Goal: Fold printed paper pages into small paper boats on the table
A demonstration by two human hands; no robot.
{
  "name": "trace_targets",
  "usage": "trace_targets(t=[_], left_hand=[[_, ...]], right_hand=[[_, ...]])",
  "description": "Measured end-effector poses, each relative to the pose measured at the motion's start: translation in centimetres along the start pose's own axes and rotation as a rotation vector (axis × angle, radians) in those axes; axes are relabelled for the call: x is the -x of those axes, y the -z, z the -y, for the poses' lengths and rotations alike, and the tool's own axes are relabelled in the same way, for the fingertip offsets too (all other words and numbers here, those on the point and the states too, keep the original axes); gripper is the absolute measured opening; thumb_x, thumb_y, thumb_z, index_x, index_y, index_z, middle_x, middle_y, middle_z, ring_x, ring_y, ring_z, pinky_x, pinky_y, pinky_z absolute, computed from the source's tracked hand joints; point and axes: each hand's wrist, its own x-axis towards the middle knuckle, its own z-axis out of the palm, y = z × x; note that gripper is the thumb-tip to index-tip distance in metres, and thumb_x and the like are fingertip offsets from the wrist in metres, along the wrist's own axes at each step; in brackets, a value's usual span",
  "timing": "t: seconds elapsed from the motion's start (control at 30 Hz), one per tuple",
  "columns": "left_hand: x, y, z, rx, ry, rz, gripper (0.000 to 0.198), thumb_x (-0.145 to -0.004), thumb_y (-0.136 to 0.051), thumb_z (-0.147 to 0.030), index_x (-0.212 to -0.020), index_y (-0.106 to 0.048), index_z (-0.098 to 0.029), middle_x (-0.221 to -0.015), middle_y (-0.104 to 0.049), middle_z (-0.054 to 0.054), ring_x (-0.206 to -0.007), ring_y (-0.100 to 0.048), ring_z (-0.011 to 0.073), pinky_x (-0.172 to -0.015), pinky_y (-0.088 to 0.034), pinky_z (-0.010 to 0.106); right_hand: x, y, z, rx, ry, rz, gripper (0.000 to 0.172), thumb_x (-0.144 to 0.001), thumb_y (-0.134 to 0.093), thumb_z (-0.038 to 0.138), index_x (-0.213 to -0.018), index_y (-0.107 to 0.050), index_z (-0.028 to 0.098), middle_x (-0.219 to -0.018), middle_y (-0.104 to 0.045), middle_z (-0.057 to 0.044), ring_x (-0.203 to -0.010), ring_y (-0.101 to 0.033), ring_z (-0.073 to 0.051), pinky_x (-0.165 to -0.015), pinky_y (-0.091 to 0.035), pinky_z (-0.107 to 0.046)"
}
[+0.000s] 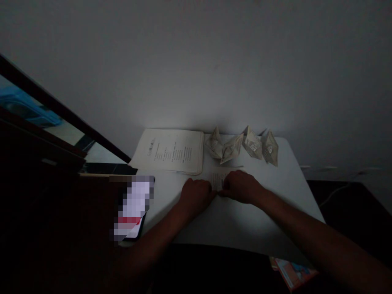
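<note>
A sheet of printed paper [217, 179] lies on the white table, partly covered by my hands. My left hand [197, 194] is closed at its near left corner, fingertips pressed together on the edge. Closed over the paper's right part is my right hand [240, 187], its thumb and fingers pinching the near edge close to the left fingertips. Behind them stand several folded paper boats, among them one at the left [225, 147] and others at the right [253, 143]. To the left rests a stack of printed sheets [174, 151].
The white table [196, 232] stands against a grey wall [196, 61]. A lit phone [134, 208], partly blurred out, lies at the table's left edge. A dark-framed mirror or opening [61, 110] leans at the left. Colourful printed matter [294, 273] shows below the table's front right.
</note>
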Motion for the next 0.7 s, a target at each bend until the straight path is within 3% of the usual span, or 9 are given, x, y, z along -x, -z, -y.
trace_targets(t=[0.2, 0.7], left_hand=[[0.0, -0.3, 0.1, 0.007, 0.004, -0.022, 0.033, -0.085, -0.049, -0.043, -0.077, -0.066, -0.016, -0.08, -0.069, 0.008, -0.078, -0.064, 0.0247, -0.075, -0.042, 0.039], [0.1, -0.1, 0.0, 0.047, 0.024, -0.026, 0.034, -0.085, -0.048, -0.042, -0.075, -0.066, -0.015, -0.08, -0.069, 0.008, -0.076, -0.063, 0.0242, -0.076, -0.042, 0.04]], right_hand=[[0.6, -0.3, -0.5, 0.037, -0.005, -0.041, 0.022, -0.073, -0.063, 0.041, -0.067, -0.072, 0.022, -0.074, -0.071, -0.008, -0.073, -0.066, -0.025, -0.053, -0.041, -0.029], [3.7, -0.4, -6.1, -0.116, -0.132, 0.005, 0.024, -0.075, -0.06, 0.042, -0.062, -0.069, 0.024, -0.065, -0.069, -0.001, -0.061, -0.063, -0.017, -0.049, -0.034, -0.026]])
